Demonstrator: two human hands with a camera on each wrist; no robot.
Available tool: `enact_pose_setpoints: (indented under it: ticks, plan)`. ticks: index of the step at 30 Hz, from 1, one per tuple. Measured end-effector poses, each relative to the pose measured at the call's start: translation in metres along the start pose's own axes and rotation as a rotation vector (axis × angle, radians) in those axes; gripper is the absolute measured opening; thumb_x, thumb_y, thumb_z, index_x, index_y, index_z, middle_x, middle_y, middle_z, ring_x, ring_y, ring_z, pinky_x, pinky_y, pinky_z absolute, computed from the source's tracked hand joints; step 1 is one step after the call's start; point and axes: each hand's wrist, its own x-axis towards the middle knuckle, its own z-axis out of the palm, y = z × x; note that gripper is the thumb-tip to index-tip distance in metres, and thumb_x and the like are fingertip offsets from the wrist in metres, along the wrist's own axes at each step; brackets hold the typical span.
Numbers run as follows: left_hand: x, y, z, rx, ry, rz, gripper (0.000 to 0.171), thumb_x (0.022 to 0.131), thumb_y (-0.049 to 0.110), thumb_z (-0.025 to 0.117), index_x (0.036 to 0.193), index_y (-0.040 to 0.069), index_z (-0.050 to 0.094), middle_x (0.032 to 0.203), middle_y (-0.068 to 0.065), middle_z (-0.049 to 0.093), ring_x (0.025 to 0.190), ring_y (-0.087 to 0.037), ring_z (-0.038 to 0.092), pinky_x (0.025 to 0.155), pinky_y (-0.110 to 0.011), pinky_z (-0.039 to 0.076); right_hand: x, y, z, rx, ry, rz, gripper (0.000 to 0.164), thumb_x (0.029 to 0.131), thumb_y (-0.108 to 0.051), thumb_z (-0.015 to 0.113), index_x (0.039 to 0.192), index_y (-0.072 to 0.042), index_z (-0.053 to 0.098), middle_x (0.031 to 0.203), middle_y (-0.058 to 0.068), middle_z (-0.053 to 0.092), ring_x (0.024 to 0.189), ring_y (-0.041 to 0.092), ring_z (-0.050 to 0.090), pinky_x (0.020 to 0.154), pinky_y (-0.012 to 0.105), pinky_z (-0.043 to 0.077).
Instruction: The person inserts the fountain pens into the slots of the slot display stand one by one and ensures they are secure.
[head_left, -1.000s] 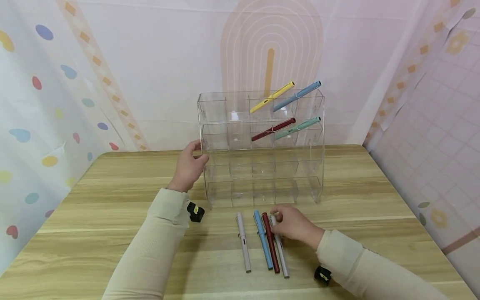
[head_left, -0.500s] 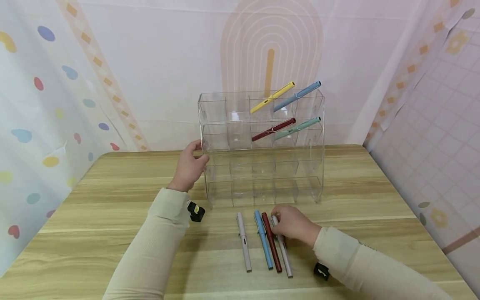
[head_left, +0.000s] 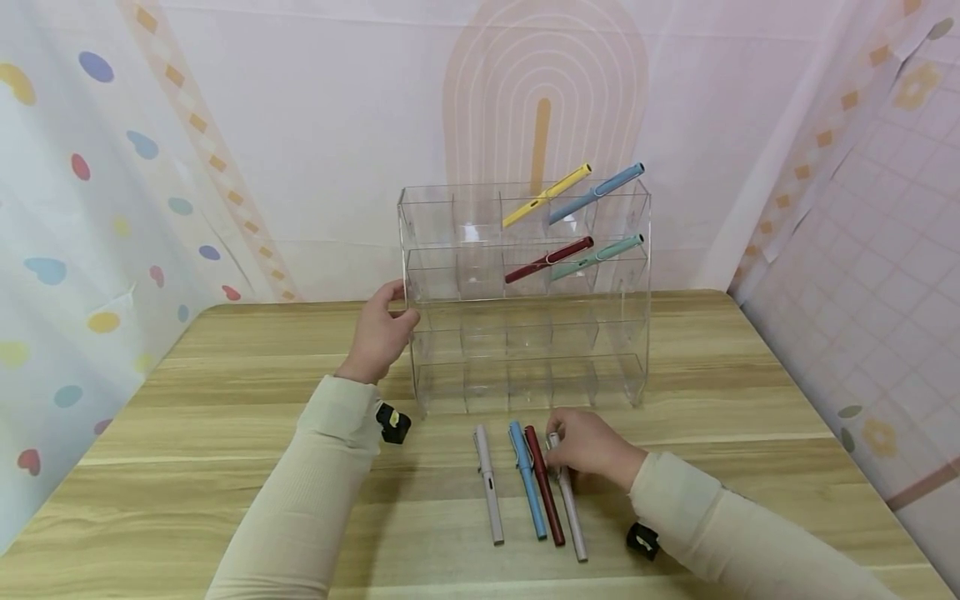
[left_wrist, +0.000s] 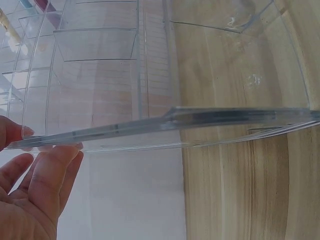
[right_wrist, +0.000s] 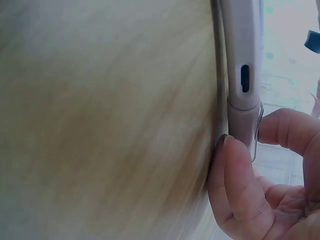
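Live at the near part of the wood-grain table, the right hand has thumb and fingers pinching the capped end of a slim silvery-grey pen; whether it's off the surface, I can't tell. Just left lies a glossy dark red pen, a light blue pen right beside it, then a pale grey pen farther toward the left edge. Beyond, nearer the far edge, stands a clear plastic compartment rack, its left side gripped between the left hand's thumb and fingers. Second row: a maroon pen and mint-green pen, slanting right. Top row: a yellow pen and dusty blue pen, same slant.
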Motion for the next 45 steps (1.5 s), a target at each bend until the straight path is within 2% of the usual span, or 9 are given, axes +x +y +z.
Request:
enact_pose_setpoints:
  ticks: [8, 13, 19, 26, 31, 37, 45]
  plan:
    - [0.000, 0.001, 0.001, 0.028, 0.003, -0.004, 0.052, 0.094, 0.001, 0.045, 0.146, 0.002, 0.036, 0.143, -0.017, 0.043, 0.118, -0.033, 0.053, 0.070, -0.022, 0.047, -0.005, -0.001, -0.009, 0.104, -0.001, 0.038, 0.018, 0.081, 0.002, 0.064, 0.097, -0.003, 0.058, 0.079, 0.009, 0.058, 0.055, 0.016, 0.057, 0.044, 0.028, 0.049]
    - [0.000, 0.002, 0.002, 0.033, 0.009, -0.002, 0.052, 0.094, 0.001, 0.045, 0.146, 0.002, 0.037, 0.142, -0.017, 0.043, 0.118, -0.033, 0.053, 0.074, -0.026, 0.048, -0.008, -0.003, -0.020, 0.188, 0.018, 0.020, 0.028, 0.081, 0.001, 0.061, 0.108, 0.002, 0.058, 0.084, 0.011, 0.056, 0.063, 0.018, 0.058, 0.049, 0.031, 0.052]
    - [-0.001, 0.001, 0.002, 0.034, 0.016, -0.003, 0.053, 0.094, 0.001, 0.045, 0.146, 0.003, 0.037, 0.143, -0.017, 0.043, 0.118, -0.033, 0.053, 0.073, -0.026, 0.048, -0.010, -0.009, -0.035, 0.261, 0.071, 0.006, 0.033, 0.083, -0.001, 0.061, 0.116, 0.005, 0.054, 0.090, 0.012, 0.053, 0.066, 0.021, 0.058, 0.053, 0.036, 0.054]
    - [-0.001, 0.000, 0.002, 0.013, 0.019, 0.001, 0.053, 0.094, 0.001, 0.045, 0.146, 0.002, 0.037, 0.142, -0.018, 0.043, 0.117, -0.033, 0.054, 0.070, -0.021, 0.047, -0.013, -0.015, -0.056, 0.393, 0.133, -0.061, 0.034, 0.088, -0.001, 0.056, 0.120, 0.008, 0.047, 0.094, 0.014, 0.048, 0.074, 0.020, 0.059, 0.061, 0.040, 0.057]
    - [-0.001, 0.000, 0.002, -0.004, 0.017, -0.003, 0.053, 0.093, 0.000, 0.045, 0.146, 0.001, 0.036, 0.143, -0.018, 0.042, 0.118, -0.032, 0.053, 0.069, -0.019, 0.047, -0.016, -0.021, -0.070, 0.468, 0.219, -0.094, 0.034, 0.091, -0.003, 0.057, 0.122, 0.006, 0.045, 0.098, 0.013, 0.049, 0.077, 0.017, 0.059, 0.065, 0.036, 0.058]
    - [-0.001, -0.001, 0.002, 0.007, 0.015, -0.009, 0.053, 0.094, 0.001, 0.044, 0.146, 0.002, 0.035, 0.143, -0.018, 0.041, 0.120, -0.033, 0.052, 0.076, -0.027, 0.049, -0.017, -0.031, -0.081, 0.565, 0.357, -0.104, 0.034, 0.091, -0.005, 0.059, 0.121, 0.004, 0.047, 0.097, 0.008, 0.050, 0.076, 0.010, 0.061, 0.063, 0.028, 0.057]
    - [-0.001, -0.002, 0.003, 0.013, 0.024, -0.006, 0.053, 0.094, 0.000, 0.045, 0.146, 0.002, 0.036, 0.143, -0.017, 0.042, 0.118, -0.032, 0.053, 0.077, -0.029, 0.049, -0.013, -0.044, -0.084, 0.765, 0.515, -0.124, 0.023, 0.090, -0.001, 0.059, 0.111, -0.005, 0.049, 0.094, 0.006, 0.047, 0.075, 0.009, 0.062, 0.059, 0.023, 0.056]
